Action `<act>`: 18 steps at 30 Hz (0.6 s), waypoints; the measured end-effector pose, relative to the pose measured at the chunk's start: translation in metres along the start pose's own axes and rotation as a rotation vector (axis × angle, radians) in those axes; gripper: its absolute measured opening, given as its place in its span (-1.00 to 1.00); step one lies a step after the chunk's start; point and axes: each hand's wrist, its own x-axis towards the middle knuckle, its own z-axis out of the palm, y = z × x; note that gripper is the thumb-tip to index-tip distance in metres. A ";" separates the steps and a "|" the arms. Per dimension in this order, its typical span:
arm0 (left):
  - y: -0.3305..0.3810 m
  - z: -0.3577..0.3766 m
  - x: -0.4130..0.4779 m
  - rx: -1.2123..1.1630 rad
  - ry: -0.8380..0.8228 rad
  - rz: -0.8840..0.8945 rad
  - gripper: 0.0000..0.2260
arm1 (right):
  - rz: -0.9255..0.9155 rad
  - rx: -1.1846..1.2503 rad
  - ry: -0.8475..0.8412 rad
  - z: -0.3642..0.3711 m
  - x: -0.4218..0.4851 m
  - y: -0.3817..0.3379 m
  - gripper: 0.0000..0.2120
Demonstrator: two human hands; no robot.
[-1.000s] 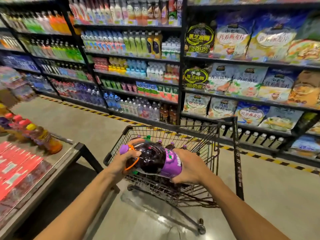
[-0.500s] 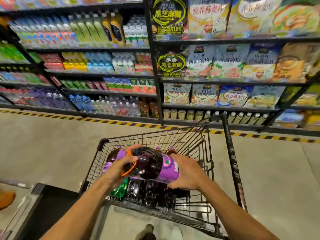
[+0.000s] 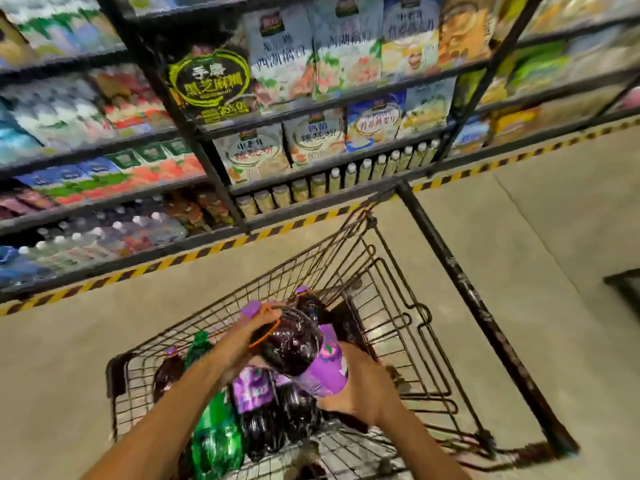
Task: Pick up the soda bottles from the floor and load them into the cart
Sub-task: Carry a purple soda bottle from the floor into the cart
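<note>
I hold a dark grape soda bottle [image 3: 294, 341] with a purple label and purple cap, lying sideways inside the top of the black wire cart [image 3: 408, 327]. My left hand [image 3: 242, 341] grips its neck end near the orange ring. My right hand [image 3: 360, 389] grips its base end by the label. Beneath it lie several purple-labelled dark bottles [image 3: 256, 393] and a green soda bottle [image 3: 214, 431]. The cart's black handle bar [image 3: 464, 282] runs along the right side.
Store shelves [image 3: 263, 109] packed with bags, jars and drinks stand beyond the cart. A yellow-black striped line [image 3: 194, 254] marks the floor at their base. Concrete floor [image 3: 540, 237] lies right of the cart, with a dark edge [image 3: 623, 285] at far right.
The view has swung right and down over the cart. Both hands have lowered the grape bottle from above the rim into the basket, onto the other bottles.
</note>
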 end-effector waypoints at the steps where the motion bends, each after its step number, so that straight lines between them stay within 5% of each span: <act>1: -0.005 -0.001 0.016 0.025 -0.010 -0.036 -0.28 | 0.062 0.029 0.007 0.009 0.002 0.003 0.03; 7: -0.029 0.013 0.091 0.074 -0.027 -0.177 -0.38 | 0.376 0.110 0.094 0.055 0.020 0.017 -0.12; 12: -0.038 0.019 0.153 0.085 -0.009 -0.291 -0.17 | 0.520 0.053 0.182 0.082 0.050 0.027 -0.05; 18: -0.036 0.034 0.190 0.129 0.076 -0.315 -0.45 | 0.577 -0.025 0.264 0.093 0.066 0.023 -0.10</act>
